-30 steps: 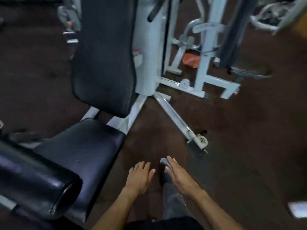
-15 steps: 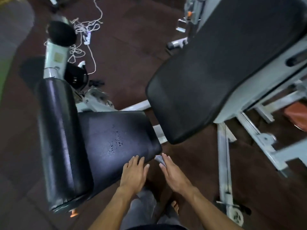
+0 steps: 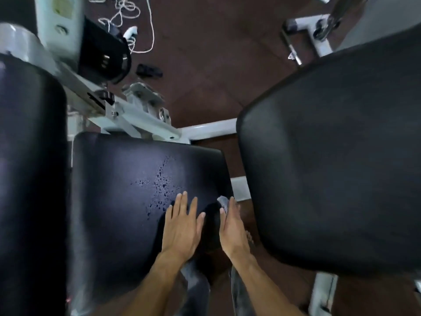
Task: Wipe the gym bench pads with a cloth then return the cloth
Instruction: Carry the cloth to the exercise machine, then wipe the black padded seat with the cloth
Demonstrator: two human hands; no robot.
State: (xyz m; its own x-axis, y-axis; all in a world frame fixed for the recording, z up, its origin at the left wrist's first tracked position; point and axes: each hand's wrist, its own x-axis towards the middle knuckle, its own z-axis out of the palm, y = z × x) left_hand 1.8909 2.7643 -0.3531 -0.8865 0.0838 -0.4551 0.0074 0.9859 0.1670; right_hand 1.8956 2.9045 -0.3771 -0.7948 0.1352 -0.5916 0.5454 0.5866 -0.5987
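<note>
Looking straight down: the left hand [image 3: 182, 226] lies flat, fingers spread wide, over the near right part of the black seat pad [image 3: 136, 190], holding nothing. Just beside it the right hand [image 3: 232, 226] is edge-on, its grip closed around a small grey cloth [image 3: 222, 202]; only a crumpled corner pokes out past the fingertips, the rest hidden behind the palm. The cloth sits at the seat pad's right edge; whether it touches the pad is hard to tell. Wet droplets [image 3: 161, 183] speckle the pad's middle. The big back pad [image 3: 330, 167] fills the right, cut off by the frame; a roller pad [image 3: 29, 179] is cropped at left. The white cord [image 3: 127, 19] on the floor is blurred.
</note>
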